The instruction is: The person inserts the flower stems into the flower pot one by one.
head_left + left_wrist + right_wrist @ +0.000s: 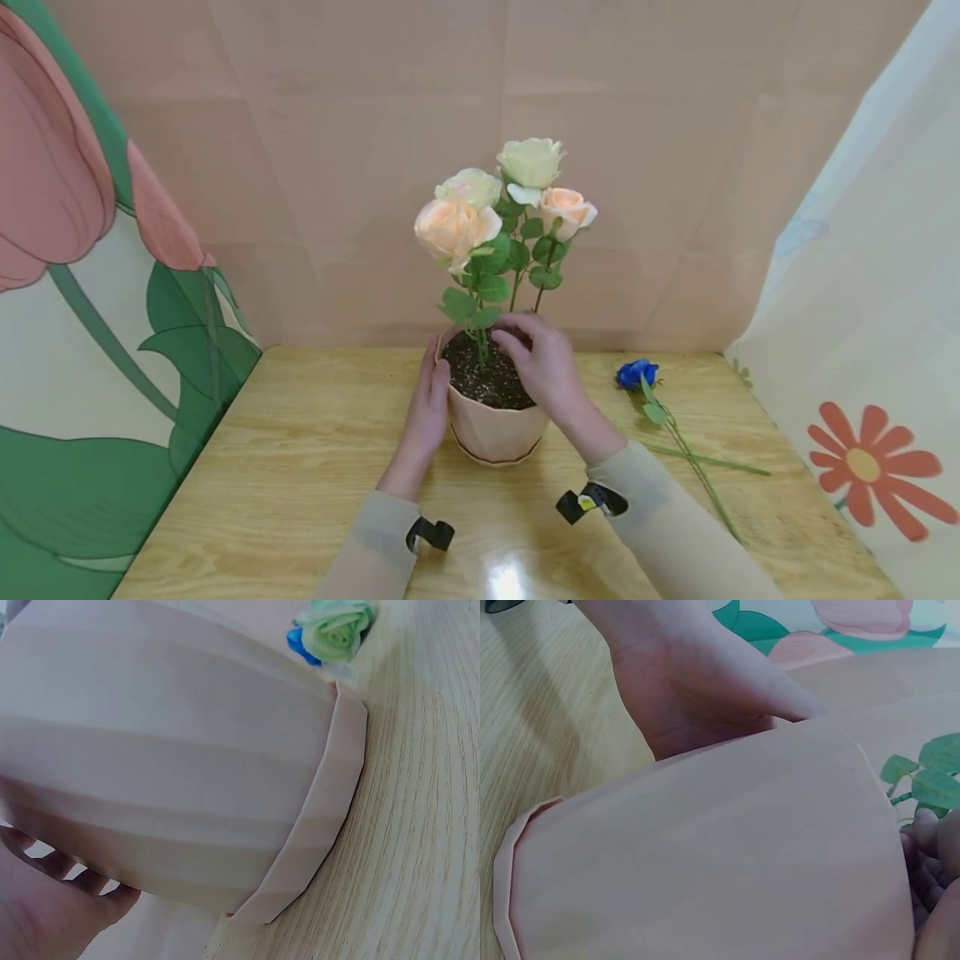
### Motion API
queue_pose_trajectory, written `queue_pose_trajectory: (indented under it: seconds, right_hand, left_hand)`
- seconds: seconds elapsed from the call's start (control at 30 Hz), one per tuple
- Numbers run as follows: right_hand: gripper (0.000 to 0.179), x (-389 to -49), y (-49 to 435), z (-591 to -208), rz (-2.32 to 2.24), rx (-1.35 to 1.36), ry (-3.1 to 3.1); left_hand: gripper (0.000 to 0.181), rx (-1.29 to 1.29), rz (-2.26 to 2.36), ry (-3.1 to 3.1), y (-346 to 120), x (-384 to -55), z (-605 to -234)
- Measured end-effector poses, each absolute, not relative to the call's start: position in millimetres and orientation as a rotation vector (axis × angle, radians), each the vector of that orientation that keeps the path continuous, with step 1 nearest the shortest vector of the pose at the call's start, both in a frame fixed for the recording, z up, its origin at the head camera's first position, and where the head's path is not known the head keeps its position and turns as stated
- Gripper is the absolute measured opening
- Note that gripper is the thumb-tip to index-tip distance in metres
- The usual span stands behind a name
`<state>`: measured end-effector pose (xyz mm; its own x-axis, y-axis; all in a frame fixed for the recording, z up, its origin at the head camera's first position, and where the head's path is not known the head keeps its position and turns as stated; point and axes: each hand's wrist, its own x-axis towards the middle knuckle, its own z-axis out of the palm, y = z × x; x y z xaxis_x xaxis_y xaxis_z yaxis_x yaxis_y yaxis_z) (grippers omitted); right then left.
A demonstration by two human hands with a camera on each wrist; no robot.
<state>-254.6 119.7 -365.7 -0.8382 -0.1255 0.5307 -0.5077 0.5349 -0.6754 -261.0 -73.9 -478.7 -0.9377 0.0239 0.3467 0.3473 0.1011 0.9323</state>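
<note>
A pale pink flower pot (498, 429) filled with dark soil (487, 385) stands upright on its saucer. Several roses rise from it: peach rose heads (453, 229) and pale cream-green ones (531, 164), with green leaves. My left hand (429, 408) holds the pot's left side, thumb by the rim and fingers reaching round the outside, as the left wrist view also shows (52, 900). Above the soil, my right hand (543, 367) has its fingers curled close beside the rose stems (514, 292). Whether a stem lies between those fingertips is hidden.
On the table (300, 467) to the right lies a blue rose (637, 374), its stem crossing another green stem (731, 464). In the left wrist view a pale green rose (335, 631) lies next to the blue one. A beige cloth (360, 167) hangs behind; printed cloths flank both sides.
</note>
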Motion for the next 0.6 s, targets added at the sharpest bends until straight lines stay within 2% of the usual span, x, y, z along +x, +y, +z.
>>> queue_pose_trajectory:
  seconds: [0.17,0.6]
  right_hand:
    - [0.019,-251,130,-366,1.231,0.518,-2.347]
    - [0.018,-231,168,-368,1.157,0.462,-2.331]
  left_hand:
    - [0.062,-0.367,-1.926,-2.137,-75,-260,-479]
    - [0.064,-0.378,-1.913,-2.136,-74,-261,-477]
